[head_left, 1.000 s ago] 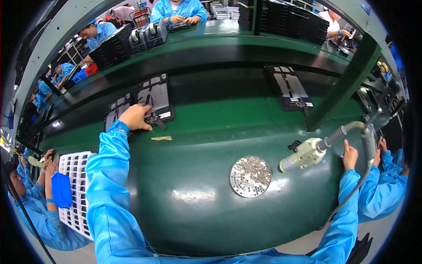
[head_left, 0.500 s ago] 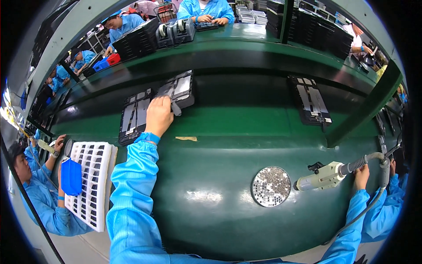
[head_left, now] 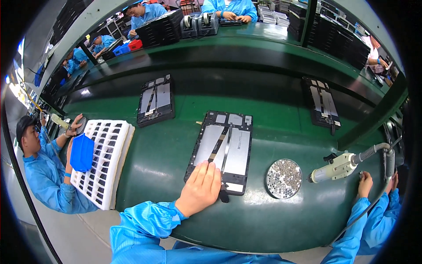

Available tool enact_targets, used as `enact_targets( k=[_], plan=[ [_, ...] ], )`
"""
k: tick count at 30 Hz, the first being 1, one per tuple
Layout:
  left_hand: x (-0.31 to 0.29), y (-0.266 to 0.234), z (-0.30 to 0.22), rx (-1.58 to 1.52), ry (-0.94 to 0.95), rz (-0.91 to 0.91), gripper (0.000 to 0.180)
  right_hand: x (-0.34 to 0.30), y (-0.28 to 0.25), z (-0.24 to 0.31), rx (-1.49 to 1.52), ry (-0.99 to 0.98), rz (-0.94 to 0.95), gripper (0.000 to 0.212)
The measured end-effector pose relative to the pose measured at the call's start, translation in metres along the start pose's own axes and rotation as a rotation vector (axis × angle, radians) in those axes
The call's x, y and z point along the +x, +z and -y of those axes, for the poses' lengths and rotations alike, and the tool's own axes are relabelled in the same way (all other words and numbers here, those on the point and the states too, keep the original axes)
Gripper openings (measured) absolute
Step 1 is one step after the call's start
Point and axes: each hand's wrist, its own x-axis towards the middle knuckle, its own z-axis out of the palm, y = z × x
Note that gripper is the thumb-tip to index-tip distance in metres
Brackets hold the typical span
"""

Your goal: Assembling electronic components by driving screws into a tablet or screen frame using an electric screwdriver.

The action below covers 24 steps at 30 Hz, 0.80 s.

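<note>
An opened tablet [head_left: 237, 152] with silver battery panels and dark ribbon cables lies on the green bench in front of me. My left hand [head_left: 200, 189] grips its near edge, fingers together on top of the lower left battery. A small black tab sticks out beside the hand. Off to the right, my right hand [head_left: 364, 185] is closed, its fingers curled near the pale electric screwdriver [head_left: 332, 169]. Something tiny may be between those fingertips, but I cannot make it out. Between tablet and screwdriver sits a round dish of small screws [head_left: 284, 178].
Two more opened tablets lie farther back, one left [head_left: 156, 100] and one right [head_left: 321, 104]. A white slotted tray [head_left: 116, 163] and blue bin [head_left: 82, 152] stand left, beside a co-worker. A green post [head_left: 371, 112] and hanging hose [head_left: 389, 163] border the right.
My left hand has brought a tablet from the stack at the far left toward me onto the near bench. My right hand has shifted slightly and shows clear of the screwdriver.
</note>
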Motion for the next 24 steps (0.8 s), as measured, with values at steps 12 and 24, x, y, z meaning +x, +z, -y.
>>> enact_targets(
  k=[12, 24],
  plan=[
    [-0.043, 0.088, 0.206, 0.085, -0.768, 0.15, 0.019, 0.0, -0.029, 0.026, 0.228, 0.484, 0.131, 0.035],
    [-0.03, 0.134, 0.309, -0.024, -1.005, 0.334, 0.028, -0.03, -0.158, 0.108, 0.587, 0.664, -0.054, 0.02]
  ],
)
